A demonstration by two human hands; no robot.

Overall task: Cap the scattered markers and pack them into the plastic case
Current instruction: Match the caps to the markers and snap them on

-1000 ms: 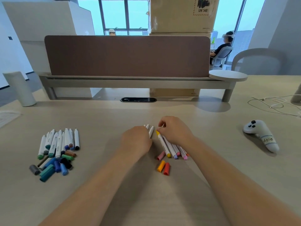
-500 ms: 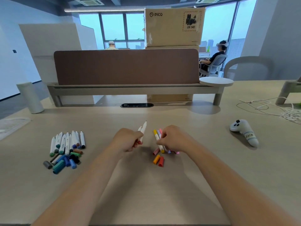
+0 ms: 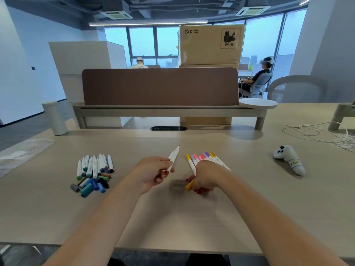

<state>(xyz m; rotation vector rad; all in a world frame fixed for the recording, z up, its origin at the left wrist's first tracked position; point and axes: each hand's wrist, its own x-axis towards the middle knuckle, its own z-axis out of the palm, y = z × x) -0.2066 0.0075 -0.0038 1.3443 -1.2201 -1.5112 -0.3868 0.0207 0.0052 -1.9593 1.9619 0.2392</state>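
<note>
1. The job looks like it has just begun. No marker seems to have its cap on, and I see no case.
2. The left hand (image 3: 153,173) is curled round a white marker (image 3: 173,156) and holds it up off the desk (image 3: 192,217).
3. That marker's long side runs from the hand up and away, leaning a bit right. Its bare dark tip is at the far end.
4. The right hand (image 3: 205,175) is bent down over loose caps, with an orange cap (image 3: 189,186) beside it. It is blurry, so I cannot tell if it holds one.
5. A row (image 3: 203,157) of warm-colour markers lies just behind the right hand, tips pointing away.
6. A pile (image 3: 94,166) of markers lies to the left, with blue and green caps (image 3: 92,186) beside it. All of these need doing too.
</note>
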